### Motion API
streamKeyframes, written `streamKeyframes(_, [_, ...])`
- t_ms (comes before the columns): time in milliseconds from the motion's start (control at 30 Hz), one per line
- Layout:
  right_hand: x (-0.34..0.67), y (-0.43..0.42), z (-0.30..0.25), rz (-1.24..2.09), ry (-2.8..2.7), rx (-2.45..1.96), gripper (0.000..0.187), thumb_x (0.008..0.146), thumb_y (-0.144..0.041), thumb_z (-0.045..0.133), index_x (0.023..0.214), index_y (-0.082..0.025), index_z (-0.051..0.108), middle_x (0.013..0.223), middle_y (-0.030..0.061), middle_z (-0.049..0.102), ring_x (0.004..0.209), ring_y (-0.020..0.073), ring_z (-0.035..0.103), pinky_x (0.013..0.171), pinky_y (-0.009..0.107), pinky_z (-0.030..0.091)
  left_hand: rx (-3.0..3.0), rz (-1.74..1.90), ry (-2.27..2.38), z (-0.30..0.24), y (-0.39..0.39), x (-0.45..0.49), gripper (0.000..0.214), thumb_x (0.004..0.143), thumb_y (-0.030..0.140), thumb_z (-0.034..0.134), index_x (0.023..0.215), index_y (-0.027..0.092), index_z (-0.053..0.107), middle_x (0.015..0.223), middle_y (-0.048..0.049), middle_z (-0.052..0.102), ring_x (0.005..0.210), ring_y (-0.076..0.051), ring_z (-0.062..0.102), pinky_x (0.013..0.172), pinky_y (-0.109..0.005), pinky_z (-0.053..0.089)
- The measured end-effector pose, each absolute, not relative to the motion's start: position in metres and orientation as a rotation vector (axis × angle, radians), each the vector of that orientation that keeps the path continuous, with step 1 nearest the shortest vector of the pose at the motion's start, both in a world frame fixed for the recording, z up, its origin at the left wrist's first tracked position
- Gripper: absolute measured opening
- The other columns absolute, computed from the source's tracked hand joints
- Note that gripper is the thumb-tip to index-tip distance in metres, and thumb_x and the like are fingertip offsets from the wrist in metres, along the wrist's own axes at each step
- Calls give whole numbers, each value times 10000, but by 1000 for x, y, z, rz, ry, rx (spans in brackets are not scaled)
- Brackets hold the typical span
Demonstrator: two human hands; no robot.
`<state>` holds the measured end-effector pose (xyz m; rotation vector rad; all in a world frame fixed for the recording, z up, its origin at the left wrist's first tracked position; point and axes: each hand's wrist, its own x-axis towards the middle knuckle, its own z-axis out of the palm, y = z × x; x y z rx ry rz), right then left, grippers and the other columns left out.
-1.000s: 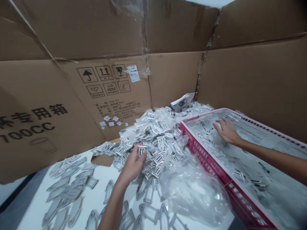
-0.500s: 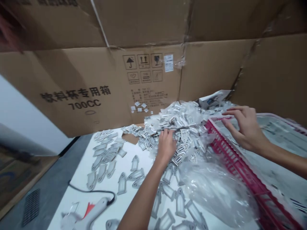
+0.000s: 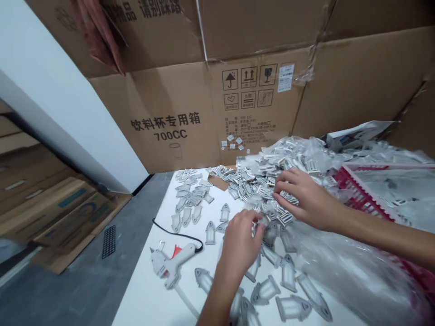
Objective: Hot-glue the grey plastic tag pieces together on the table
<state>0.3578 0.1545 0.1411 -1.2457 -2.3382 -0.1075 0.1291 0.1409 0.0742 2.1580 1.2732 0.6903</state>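
My left hand [image 3: 240, 240] is over the near side of a heap of small grey-and-white plastic pieces [image 3: 253, 185]. Its thumb and index finger are curled toward each other; whatever may be between them is too small to make out. Bent over the same heap, my right hand [image 3: 304, 199] has its fingers apart from the thumb, with nothing visible in it. Below the hands, several larger grey pointed frames with pale panels [image 3: 288, 274] lie scattered on the white table [image 3: 142, 294]. More of these frames [image 3: 193, 194] overlap in a group at the left.
A white hot glue gun [image 3: 171, 265] with a black cord lies at the left front. Clear plastic bags [image 3: 340, 267] and a magenta crate [image 3: 365, 194] take up the right. Large cardboard boxes [image 3: 163, 99] form a wall behind. Flattened cardboard [image 3: 78, 217] lies on the floor.
The view has swung left. My left hand has drawn back from the heap toward me. My right hand has come from above the crate to the heap, close to my left.
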Motion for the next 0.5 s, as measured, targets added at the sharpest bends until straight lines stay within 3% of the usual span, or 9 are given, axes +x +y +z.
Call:
streamKeyframes(267, [331, 156, 125, 302, -2582, -1491, 249, 1053, -286, 505, 875, -192, 651, 938, 96, 700, 920, 264, 623, 820, 382, 444, 2028, 513, 1356, 68, 91, 59, 108, 976, 254, 622, 1051, 264, 700, 1015, -13, 739, 940, -219, 692, 866, -354, 510])
streamKeyframes(500, [320, 152, 129, 767, -2955, -1609, 209, 982, -270, 586, 1060, -194, 765, 1086, 126, 773, 944, 285, 716, 743, 354, 459, 2089, 438, 1527, 55, 76, 21, 204, 1009, 344, 530, 1077, 261, 705, 1009, -46, 756, 919, -256, 720, 837, -391, 531])
